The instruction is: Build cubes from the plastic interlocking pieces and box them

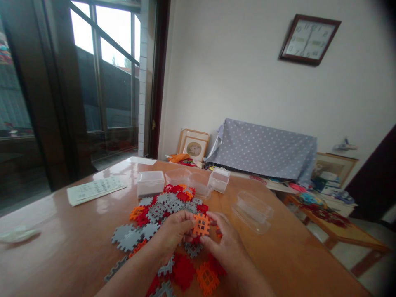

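Note:
An orange interlocking plastic tile (201,225) with a window-like lattice and notched edges is held up between my two hands. At its left edge, my left hand (173,231) pinches it between thumb and fingers. My right hand (227,238) grips the opposite edge, thumb low and fingertips at the upper corner. Beneath both hands spreads a loose pile of similar tiles: grey tiles (126,237), red tiles (183,270) and another orange lattice tile (208,277). My forearms and hands cover part of the pile.
Behind the pile on the wooden table (291,255) stand a lidded clear box (150,184), a smaller clear box (219,180) and clear trays. Another clear container (253,211) lies right. Papers (95,189) lie left, near a crumpled pale item (19,235). A polka-dot cloth (266,150) drapes beyond.

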### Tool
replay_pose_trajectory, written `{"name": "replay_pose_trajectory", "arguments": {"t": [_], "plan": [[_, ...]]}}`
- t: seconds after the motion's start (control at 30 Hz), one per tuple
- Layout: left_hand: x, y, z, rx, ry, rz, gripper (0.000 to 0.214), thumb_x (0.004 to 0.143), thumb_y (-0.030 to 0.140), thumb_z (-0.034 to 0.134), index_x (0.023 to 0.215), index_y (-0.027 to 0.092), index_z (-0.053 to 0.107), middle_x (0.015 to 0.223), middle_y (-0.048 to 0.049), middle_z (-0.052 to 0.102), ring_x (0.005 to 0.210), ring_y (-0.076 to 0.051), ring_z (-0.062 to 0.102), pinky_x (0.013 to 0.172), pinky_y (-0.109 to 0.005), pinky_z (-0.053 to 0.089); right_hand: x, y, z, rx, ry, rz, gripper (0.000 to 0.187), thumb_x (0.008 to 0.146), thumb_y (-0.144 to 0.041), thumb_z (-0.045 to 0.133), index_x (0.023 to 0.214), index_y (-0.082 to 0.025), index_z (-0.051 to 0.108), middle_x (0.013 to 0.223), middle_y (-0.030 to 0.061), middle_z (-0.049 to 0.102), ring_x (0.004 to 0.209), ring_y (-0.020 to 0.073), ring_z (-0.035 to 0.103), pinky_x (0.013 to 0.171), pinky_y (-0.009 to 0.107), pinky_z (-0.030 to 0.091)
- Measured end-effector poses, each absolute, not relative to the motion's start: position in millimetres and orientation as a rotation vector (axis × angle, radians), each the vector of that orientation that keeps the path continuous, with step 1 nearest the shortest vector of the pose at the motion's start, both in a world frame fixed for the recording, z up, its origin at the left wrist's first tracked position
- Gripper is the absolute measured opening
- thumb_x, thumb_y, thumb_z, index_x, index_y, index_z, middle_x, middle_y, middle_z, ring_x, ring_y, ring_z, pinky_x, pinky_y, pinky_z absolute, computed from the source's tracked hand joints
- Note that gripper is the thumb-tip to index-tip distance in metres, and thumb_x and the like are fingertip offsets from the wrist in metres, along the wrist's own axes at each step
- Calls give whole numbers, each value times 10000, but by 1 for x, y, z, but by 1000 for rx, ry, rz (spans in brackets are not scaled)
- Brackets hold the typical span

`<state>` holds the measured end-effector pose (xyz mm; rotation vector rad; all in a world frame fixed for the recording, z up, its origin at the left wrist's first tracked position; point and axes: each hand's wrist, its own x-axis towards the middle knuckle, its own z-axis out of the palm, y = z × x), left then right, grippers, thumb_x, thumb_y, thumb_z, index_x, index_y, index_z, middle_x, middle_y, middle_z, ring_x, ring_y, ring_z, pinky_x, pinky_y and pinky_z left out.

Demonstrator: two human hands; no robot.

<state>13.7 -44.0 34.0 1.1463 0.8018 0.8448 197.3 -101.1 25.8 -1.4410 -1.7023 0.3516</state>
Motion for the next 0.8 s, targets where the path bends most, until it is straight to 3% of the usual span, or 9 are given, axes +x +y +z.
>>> {"name": "replay_pose_trajectory", "arguments": {"t": [0.33,0.6,0.8], "plan": [[9,-44,42,1134,809,838,255,815,364,677,969,174,602,923,-59,706,763,-146,643,723,-270,488,251,-95,28,-1599,-1560,295,498,779,-354,692,1254,-220,631,1238,92,667,1135,270,619,986,417,492],[8,-41,41,1184,845,839,309,793,438,700,935,177,615,892,-47,715,750,-149,642,709,-261,473,301,-87,0,-1732,-1419,446,545,768,-391,690,1238,-119,651,1268,157,673,1185,300,619,1053,460,442],[8,-41,44,1182,872,828,317,776,446,706,922,182,608,892,-47,725,746,-154,649,690,-259,463,307,-87,-10,-1714,-1446,545,514,730,-403,735,1174,-150,686,1226,128,702,1145,291,643,1040,467,448]]}}
